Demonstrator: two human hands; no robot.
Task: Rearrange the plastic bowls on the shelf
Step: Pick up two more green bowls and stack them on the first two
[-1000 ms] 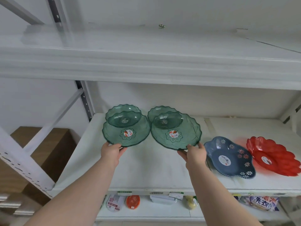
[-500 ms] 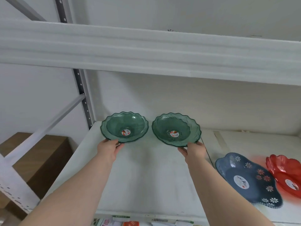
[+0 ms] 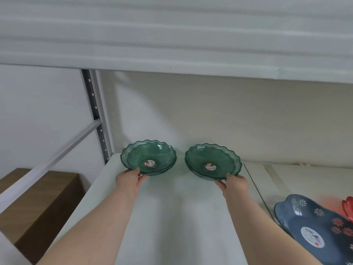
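Observation:
Two green translucent scalloped bowls sit side by side at the back left of the white shelf (image 3: 172, 217). My left hand (image 3: 129, 181) grips the near rim of the left green bowl (image 3: 149, 156). My right hand (image 3: 234, 183) grips the near rim of the right green bowl (image 3: 212, 161). Each bowl carries a round red and white sticker in its middle and seems to rest on a second green bowl of the same kind. Both stacks lie low near the shelf's back wall; whether they touch the shelf I cannot tell.
A blue flowered bowl (image 3: 313, 228) lies at the shelf's front right, with a red bowl (image 3: 348, 209) cut off by the frame's edge behind it. The upper shelf (image 3: 172, 44) hangs low overhead. A grey upright post (image 3: 95, 115) and a brown box (image 3: 38, 203) stand at left.
Both green bowls have moved back toward the wall, each onto a smaller green bowl that stood behind it. The view has tilted up and closer.

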